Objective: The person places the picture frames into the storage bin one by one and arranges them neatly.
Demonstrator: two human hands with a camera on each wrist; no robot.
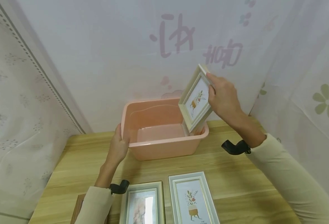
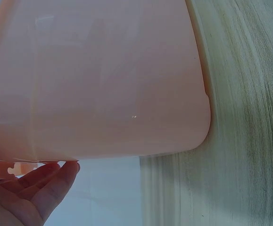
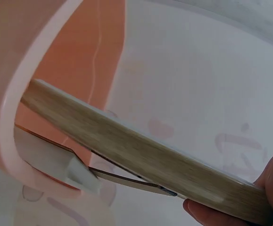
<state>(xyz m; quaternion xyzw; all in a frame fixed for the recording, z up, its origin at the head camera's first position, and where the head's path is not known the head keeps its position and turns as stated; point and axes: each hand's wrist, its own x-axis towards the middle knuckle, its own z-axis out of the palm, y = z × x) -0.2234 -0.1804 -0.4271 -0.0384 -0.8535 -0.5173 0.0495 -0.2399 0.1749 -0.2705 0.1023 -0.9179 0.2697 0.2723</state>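
Observation:
A pink plastic basin (image 1: 160,149) stands on the wooden table against the curtain. My left hand (image 1: 118,144) grips its left rim; in the left wrist view the fingers (image 2: 56,186) lie against the outer wall. My right hand (image 1: 224,96) holds a cream picture frame (image 1: 184,107) with a potted-plant print by its upper right edge. That frame is tilted, its lower corner inside the basin's right end. In the right wrist view its wood-grained side (image 3: 141,150) crosses the rim, and a flat grey-white piece (image 3: 51,157) shows behind it in the basin.
Near me on the table (image 1: 237,186) lie a cream frame (image 1: 161,202) with a glossy reflection and a white frame (image 1: 172,193) with a plant print. A brown frame edge (image 1: 77,208) shows partly behind my left sleeve. Printed curtains (image 1: 111,62) stand behind and at both sides.

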